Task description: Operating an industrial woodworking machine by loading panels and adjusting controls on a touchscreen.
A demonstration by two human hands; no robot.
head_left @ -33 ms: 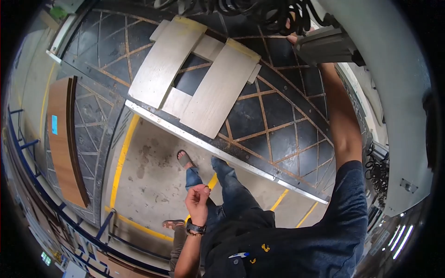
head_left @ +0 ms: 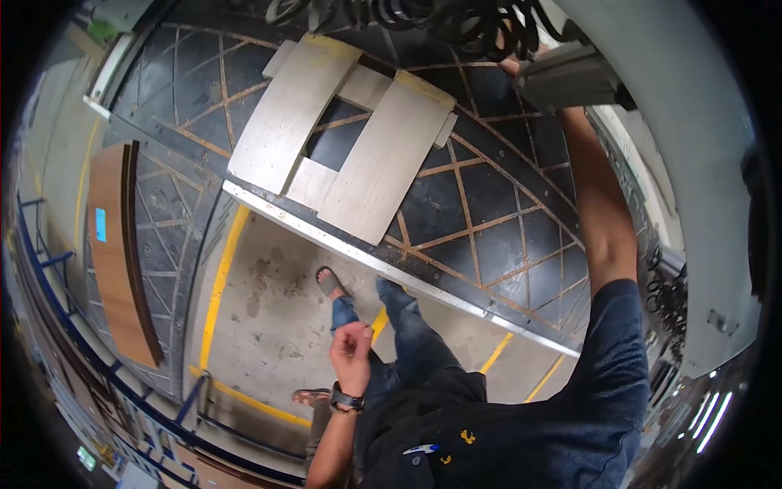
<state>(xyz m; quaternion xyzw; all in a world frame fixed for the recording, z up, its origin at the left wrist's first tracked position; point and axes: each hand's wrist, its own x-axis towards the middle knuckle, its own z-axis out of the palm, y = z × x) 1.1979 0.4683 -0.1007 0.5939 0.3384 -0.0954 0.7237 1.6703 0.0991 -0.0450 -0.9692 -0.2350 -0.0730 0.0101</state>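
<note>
My left hand (head_left: 351, 359) hovers in front of my waist, a dark band on its wrist. Its fingers are curled in with the thumb against them; anything inside is too small to make out. My right arm reaches far across the black worktable (head_left: 481, 212). At its end, my right hand (head_left: 511, 63) is mostly hidden behind a grey box-shaped machine part (head_left: 574, 80), so its fingers cannot be read. Two pale wide boards (head_left: 297, 114) lie side by side on the table, resting over narrower pale crosspieces (head_left: 311, 182) with a gap in the middle.
Black coiled hoses (head_left: 456, 24) hang over the far edge. A large light-grey machine body (head_left: 692, 163) fills the right. On the left, brown panels (head_left: 118, 253) lie on another patterned surface beside blue rails (head_left: 191, 399). Someone's sandalled foot (head_left: 309, 397) shows at lower left.
The whole view has shifted very slightly. My left hand's fingers look a little more curled and blurred; my right arm and the boards keep their places.
</note>
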